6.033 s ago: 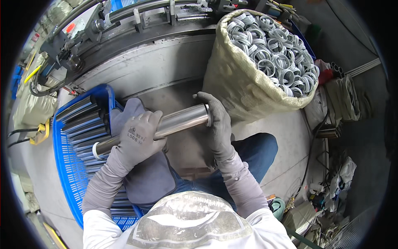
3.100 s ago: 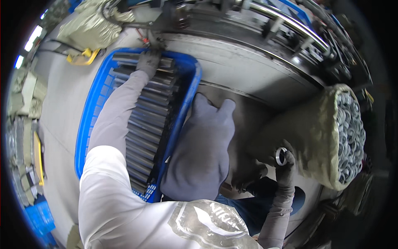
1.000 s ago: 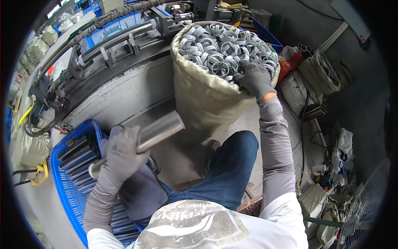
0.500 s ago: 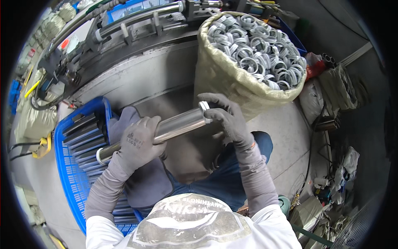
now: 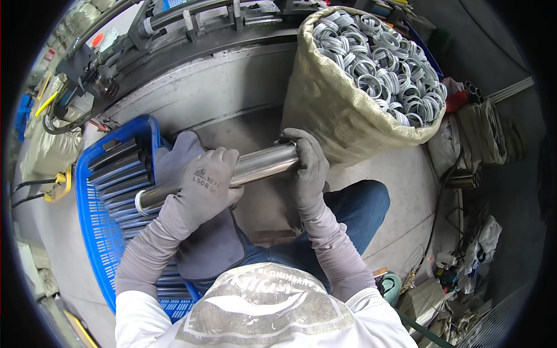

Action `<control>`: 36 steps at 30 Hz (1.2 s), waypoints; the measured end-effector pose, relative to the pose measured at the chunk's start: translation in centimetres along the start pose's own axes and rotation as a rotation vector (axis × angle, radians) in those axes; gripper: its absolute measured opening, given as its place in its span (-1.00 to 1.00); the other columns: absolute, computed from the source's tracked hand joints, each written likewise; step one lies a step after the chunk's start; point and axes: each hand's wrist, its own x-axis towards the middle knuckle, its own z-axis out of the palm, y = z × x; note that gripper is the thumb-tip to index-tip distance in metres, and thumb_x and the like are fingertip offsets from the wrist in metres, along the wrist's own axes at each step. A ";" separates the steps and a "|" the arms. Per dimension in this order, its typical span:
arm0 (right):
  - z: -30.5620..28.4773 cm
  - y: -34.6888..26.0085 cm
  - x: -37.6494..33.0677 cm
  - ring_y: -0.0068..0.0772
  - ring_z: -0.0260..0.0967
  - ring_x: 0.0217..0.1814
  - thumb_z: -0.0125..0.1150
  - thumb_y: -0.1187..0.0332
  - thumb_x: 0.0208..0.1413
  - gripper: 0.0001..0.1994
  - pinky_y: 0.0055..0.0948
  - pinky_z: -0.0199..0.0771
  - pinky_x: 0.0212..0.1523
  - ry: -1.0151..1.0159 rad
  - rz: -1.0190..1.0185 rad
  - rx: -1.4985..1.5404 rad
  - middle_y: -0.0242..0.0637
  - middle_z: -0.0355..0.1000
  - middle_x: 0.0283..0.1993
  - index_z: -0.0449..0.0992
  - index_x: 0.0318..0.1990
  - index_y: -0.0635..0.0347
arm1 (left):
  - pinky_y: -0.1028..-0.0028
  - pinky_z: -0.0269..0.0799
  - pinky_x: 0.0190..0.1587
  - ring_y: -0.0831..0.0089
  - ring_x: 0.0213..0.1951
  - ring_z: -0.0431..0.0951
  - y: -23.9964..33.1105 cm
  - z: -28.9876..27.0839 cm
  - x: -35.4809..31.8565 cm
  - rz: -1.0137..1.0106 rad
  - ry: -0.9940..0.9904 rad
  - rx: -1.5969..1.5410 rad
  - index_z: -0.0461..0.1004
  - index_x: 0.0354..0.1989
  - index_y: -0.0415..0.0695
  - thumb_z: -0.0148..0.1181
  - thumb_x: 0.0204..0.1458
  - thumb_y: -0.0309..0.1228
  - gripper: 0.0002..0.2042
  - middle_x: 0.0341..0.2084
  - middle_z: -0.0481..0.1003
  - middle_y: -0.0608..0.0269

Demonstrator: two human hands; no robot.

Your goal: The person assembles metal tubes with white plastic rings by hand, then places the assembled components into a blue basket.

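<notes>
Left hand [image 5: 204,187], grey knit glove: fingers [image 5: 223,158] curled over the top of a polished steel tube [image 5: 255,165], wrapped tight around it near its left third. Open tube end with a ring-like rim shows just past the heel of this hand, at [image 5: 141,202].

Right hand [image 5: 306,168], same grey glove: fingers [image 5: 293,139] cupped and pressed together over the tube's right end, palm covering it. Whether anything sits between palm and tube end cannot be told.

Tube held level-ish across the lap, rising slightly toward the right, above the person's knees in blue jeans [image 5: 354,206]. A dark grey cloth [image 5: 212,246] lies over the left thigh under the tube.

Just left of the left hand: blue plastic crate [image 5: 93,232], slotted wall, filled with more steel tubes [image 5: 119,168] laid side by side.

Just right of the right hand, nearly touching it: tall woven sack [image 5: 342,119], mouth rolled open, heaped with shiny metal rings [image 5: 383,64].

Beyond the hands: grey metal machine bed [image 5: 214,87] with rails and dark cables along its far edge. Floor at right cluttered with sacks and scraps.
</notes>
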 end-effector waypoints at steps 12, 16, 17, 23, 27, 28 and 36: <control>0.7 -2.2 2.3 -0.38 0.55 0.01 0.05 0.36 0.45 -0.71 -0.42 0.53 0.04 0.040 0.225 0.085 -0.17 0.59 0.01 0.60 0.12 0.35 | 0.10 0.50 0.04 -0.02 -0.06 0.60 -1.4 -1.8 -0.9 0.058 0.021 -0.023 0.44 0.08 -0.24 0.42 -0.09 -0.28 -0.45 -0.17 0.55 -0.06; -6.3 -7.4 8.5 -0.21 0.55 0.10 0.32 0.46 0.24 -0.64 -0.31 0.52 0.15 -0.031 -0.452 -0.580 -0.12 0.58 0.05 0.59 0.18 0.28 | 0.10 0.46 0.09 -0.02 0.00 0.58 -2.7 -1.9 -3.6 -0.046 0.012 -0.034 0.43 0.18 -0.20 0.40 -0.11 -0.29 -0.39 -0.09 0.55 -0.04; -8.7 -7.0 10.8 -0.12 0.54 0.15 0.33 0.46 0.20 -0.61 -0.26 0.52 0.18 -0.050 -0.454 -0.726 -0.08 0.57 0.08 0.59 0.19 0.23 | 0.10 0.46 0.09 -0.01 0.00 0.59 -2.9 -1.7 -4.1 -0.054 0.037 -0.024 0.43 0.18 -0.19 0.40 -0.11 -0.29 -0.39 -0.09 0.55 -0.04; -14.7 -5.4 19.1 0.10 0.49 0.22 0.41 0.40 0.05 -0.48 -0.08 0.50 0.26 -0.454 -0.104 -1.190 0.00 0.50 0.18 0.61 0.24 0.03 | 0.11 0.46 0.08 0.02 0.02 0.59 -3.4 -0.3 -3.7 -0.063 0.022 -0.013 0.42 0.18 -0.18 0.39 -0.10 -0.25 -0.39 -0.09 0.56 -0.03; -14.5 -5.1 20.1 0.10 0.50 0.22 0.43 0.39 0.02 -0.46 -0.07 0.53 0.24 -0.518 -0.060 -1.309 0.01 0.48 0.12 0.63 0.23 -0.16 | 0.11 0.46 0.08 0.03 0.04 0.58 -2.9 -0.8 -3.5 -0.082 -0.032 -0.006 0.41 0.19 -0.18 0.39 -0.09 -0.24 -0.38 -0.07 0.55 -0.02; -14.3 -5.1 20.3 0.10 0.50 0.22 0.43 0.39 0.02 -0.46 -0.07 0.53 0.24 -0.514 -0.061 -1.311 0.01 0.48 0.12 0.63 0.23 -0.16 | 0.11 0.46 0.08 0.03 0.04 0.58 -3.0 -0.7 -3.6 -0.079 -0.029 -0.005 0.41 0.19 -0.18 0.39 -0.09 -0.24 -0.38 -0.07 0.55 -0.02; -14.4 -7.3 18.6 0.00 0.64 -0.05 0.32 0.39 0.16 -0.73 -0.14 0.60 -0.03 -0.375 -0.003 -1.375 -0.03 0.61 -0.08 0.62 0.02 0.13 | 0.09 0.46 0.09 0.03 0.05 0.58 -3.3 -0.7 -4.1 -0.078 -0.020 0.003 0.41 0.20 -0.19 0.38 -0.08 -0.21 -0.37 -0.06 0.55 -0.04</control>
